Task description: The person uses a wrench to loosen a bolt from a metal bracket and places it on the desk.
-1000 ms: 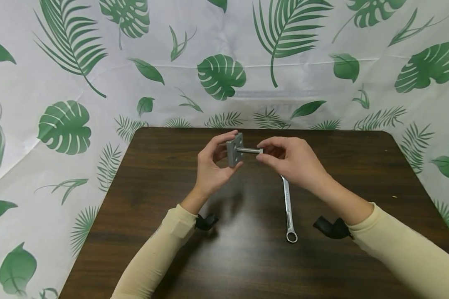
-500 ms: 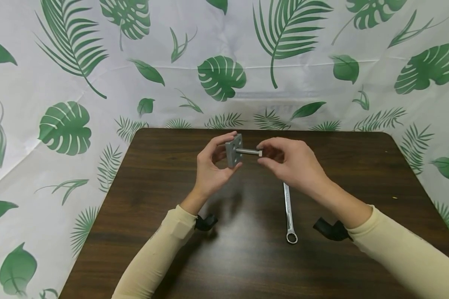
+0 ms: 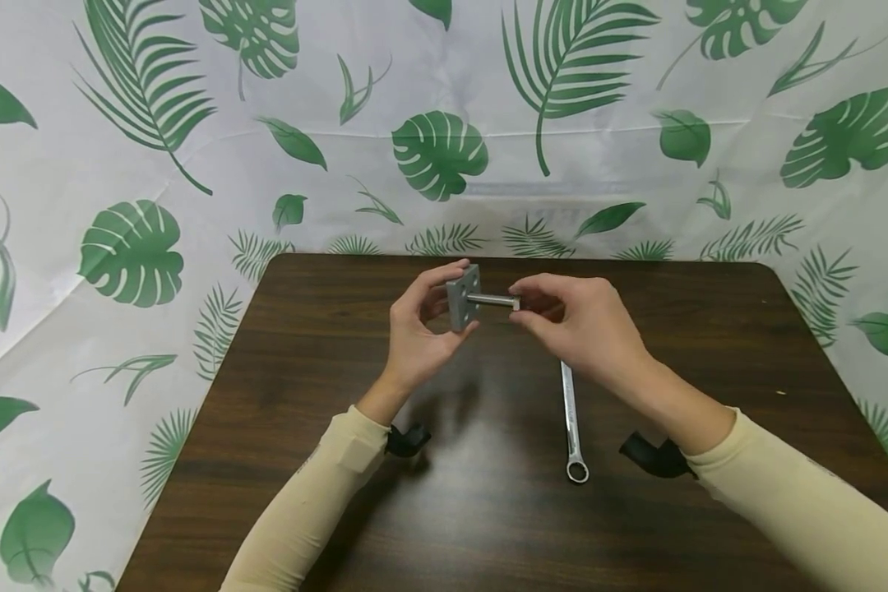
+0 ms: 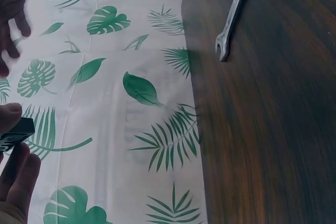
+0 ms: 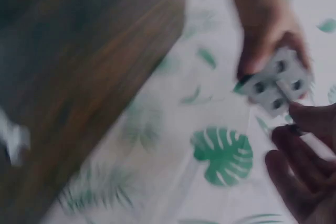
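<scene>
Between its thumb and fingers my left hand point(image 3: 419, 337) grips a grey metal plate point(image 3: 457, 302) by its edges, raised over the table. Holes near the plate's corners show in the right wrist view, where the plate point(image 5: 273, 92) is blurred. A silver bolt point(image 3: 492, 300) sticks out sideways from the middle of the plate's right face. My right hand point(image 3: 588, 325) pinches the bolt's head between thumb and fingers. In the left wrist view only a dark edge of the plate point(image 4: 21, 131) shows beside the left thumb.
A silver combination wrench point(image 3: 571, 419) lies on the dark wooden table point(image 3: 303, 395), below the right hand; its open end point(image 4: 223, 48) shows in the left wrist view. White leaf-patterned sheeting point(image 3: 444, 74) hangs behind the table. Black wrist mounts point(image 3: 654, 454) sit at both cuffs.
The right fingers have shifted slightly on the bolt's head, loosening and pinching again. The left hand and plate have stayed almost in place.
</scene>
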